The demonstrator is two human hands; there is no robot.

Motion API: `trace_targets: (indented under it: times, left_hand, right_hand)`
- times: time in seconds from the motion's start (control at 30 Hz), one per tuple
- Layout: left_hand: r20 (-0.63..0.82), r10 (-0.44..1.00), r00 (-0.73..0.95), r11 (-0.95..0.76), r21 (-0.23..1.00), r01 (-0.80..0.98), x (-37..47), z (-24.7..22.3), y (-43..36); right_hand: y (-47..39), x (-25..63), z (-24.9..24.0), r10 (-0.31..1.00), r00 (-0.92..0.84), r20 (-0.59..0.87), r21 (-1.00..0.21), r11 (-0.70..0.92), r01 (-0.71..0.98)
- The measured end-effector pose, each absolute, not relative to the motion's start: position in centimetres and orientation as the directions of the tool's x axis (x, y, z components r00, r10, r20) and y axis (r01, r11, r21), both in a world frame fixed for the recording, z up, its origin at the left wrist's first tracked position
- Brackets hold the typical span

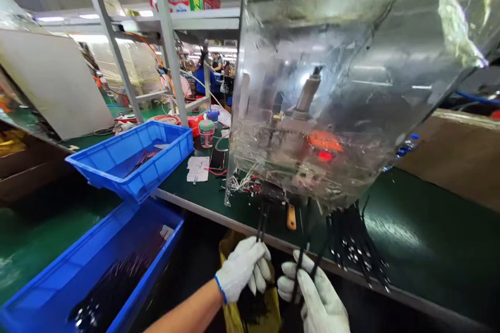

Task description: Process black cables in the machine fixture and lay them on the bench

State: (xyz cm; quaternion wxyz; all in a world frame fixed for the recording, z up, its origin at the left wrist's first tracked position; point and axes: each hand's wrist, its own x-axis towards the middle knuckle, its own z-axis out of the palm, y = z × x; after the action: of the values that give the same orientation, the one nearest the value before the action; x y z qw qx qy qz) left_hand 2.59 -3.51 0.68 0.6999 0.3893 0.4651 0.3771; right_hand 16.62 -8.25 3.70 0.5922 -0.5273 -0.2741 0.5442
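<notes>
Head view of a workbench, with both hands in white gloves before its near edge. The left hand [244, 265] has thumb and fingers closed on a pair of thin black leads [263, 221], which rise from the grip towards the machine [304, 99] behind a film-wrapped clear panel [359, 57]. The right hand [315, 291] has its fingers curled round further black strands [298, 273], which pass between thumb and fingers and extend above and below the hand; their upper ends are indistinct near the panel's lower edge. To the right, a loose bundle of black cables [347, 237] lies on the green bench top [437, 234], its bright tips overhanging the near edge. A wooden handle [291, 217] lies between the two hands' leads, farther back, and pale wires [244, 183] are heaped at the panel's lower left corner. Below the hands, a yellow bag [231, 318] stands open with dark contents. At left, an upper blue bin [136, 186] and a lower blue bin [47, 286] both contain dark leads
</notes>
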Motion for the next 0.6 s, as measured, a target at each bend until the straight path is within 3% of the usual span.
trace_targets:
  times: [0.13, 0.27, 0.33, 0.4, 0.5, 0.6]
  left_hand:
    - [-0.389, 0.857, 0.339, 0.424, 0.905, -0.030, 0.0, 0.0, -7.0]
    - [-0.583, 0.762, 0.281, 0.585, 0.806, 0.085, -3.1, -4.9, -11.0]
    - [-0.663, 0.696, 0.274, 0.697, 0.716, -0.038, -3.5, -7.1, -11.7]
    - [-0.672, 0.663, 0.329, 0.748, 0.598, -0.288, -3.1, -8.1, -11.3]
    - [-0.603, 0.716, 0.351, 0.678, 0.482, -0.555, -1.7, -7.2, -9.7]
    - [-0.569, 0.736, 0.366, 0.644, 0.421, -0.639, -0.6, -4.9, -8.4]
  right_hand:
    - [-7.2, 15.2, 4.3, 0.957, 0.144, -0.250, -0.890, -0.169, -0.424]
    - [-5.3, 13.5, 1.8, 0.951, 0.001, -0.308, -0.828, -0.268, -0.492]
    - [-4.6, 12.8, -0.1, 0.928, -0.052, -0.369, -0.780, -0.340, -0.525]
    - [-4.2, 12.3, -1.6, 0.907, -0.062, -0.417, -0.745, -0.380, -0.548]
    - [-3.2, 12.0, -1.8, 0.912, -0.041, -0.408, -0.755, -0.362, -0.546]
    - [-1.2, 12.0, -0.1, 0.940, -0.032, -0.339, -0.786, -0.301, -0.540]
